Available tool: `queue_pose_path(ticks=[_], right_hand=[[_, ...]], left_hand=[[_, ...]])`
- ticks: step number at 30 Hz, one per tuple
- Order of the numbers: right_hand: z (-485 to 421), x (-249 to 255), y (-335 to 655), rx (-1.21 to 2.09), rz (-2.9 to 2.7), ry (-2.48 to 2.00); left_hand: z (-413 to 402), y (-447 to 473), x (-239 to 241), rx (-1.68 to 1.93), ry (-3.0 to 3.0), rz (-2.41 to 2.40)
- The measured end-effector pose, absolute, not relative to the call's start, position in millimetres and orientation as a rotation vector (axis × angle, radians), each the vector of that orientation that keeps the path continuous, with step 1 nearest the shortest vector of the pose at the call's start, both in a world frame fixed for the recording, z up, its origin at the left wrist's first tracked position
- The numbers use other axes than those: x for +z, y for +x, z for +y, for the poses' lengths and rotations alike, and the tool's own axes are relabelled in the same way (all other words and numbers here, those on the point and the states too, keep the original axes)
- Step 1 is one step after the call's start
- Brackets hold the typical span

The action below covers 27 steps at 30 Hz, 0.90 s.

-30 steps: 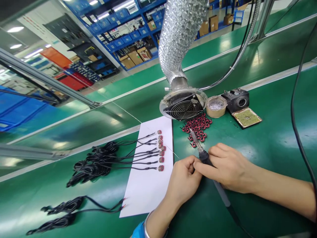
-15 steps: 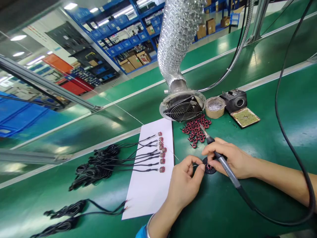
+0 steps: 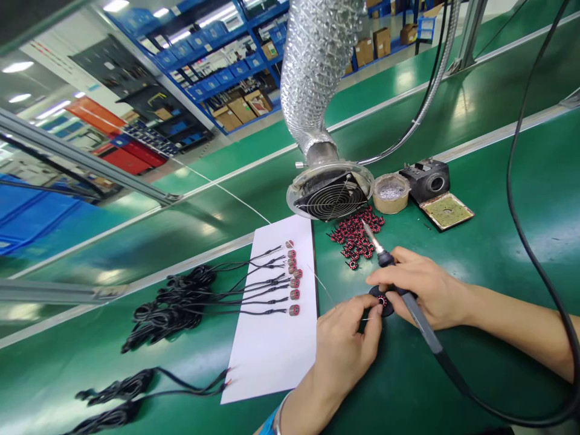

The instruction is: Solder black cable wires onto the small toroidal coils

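Note:
My right hand (image 3: 428,289) grips a soldering iron (image 3: 422,323), its tip pointing up and away over the table. The thumb and fingertips of that hand also reach the edge of a small black disc (image 3: 388,310). On the disc sits a small red-and-black wound ring (image 3: 383,300). My left hand (image 3: 344,344) is closed in a pinch, its fingertips at the ring. A thin strand of solder wire (image 3: 366,318) pokes out between its thumb and forefinger. Whether those fingertips also grip the ring is hidden.
Beyond the iron tip lies a pile of similar rings (image 3: 357,238), below a fume extractor (image 3: 333,199). A tub (image 3: 391,194) and an iron stand with a yellowish sponge (image 3: 447,211) are behind. Left, white paper (image 3: 267,362) holds several red parts wired to black cables (image 3: 176,302).
My left hand has moved right, bringing its fingertips to the ring on the disc. My right hand still holds the soldering iron, with its fingers slightly shifted. The view has shifted a little.

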State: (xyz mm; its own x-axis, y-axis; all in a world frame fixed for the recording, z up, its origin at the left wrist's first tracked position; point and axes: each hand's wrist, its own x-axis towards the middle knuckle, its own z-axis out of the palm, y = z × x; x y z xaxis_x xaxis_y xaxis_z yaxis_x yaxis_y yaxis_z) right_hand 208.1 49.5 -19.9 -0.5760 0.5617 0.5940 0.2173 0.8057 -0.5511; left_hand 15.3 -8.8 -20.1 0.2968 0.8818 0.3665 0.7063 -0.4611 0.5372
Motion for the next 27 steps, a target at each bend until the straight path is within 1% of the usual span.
queue_pose_path(ticks=[4,9,19,27], right_hand=[[48,-19,213,0.696,-2.106,-0.642],[45,-19,213,0.764,-2.095,-0.689],[44,-21,213,0.765,-2.049,-0.686],[42,-20,213,0.775,-2.079,-0.696]], left_hand=[[-8,12,-19,0.892,2.310,1.363],[-5,8,-21,0.841,2.355,1.294],[-1,-9,-14,0.959,2.362,1.328],[1,2,-16,0.898,2.336,1.296]])
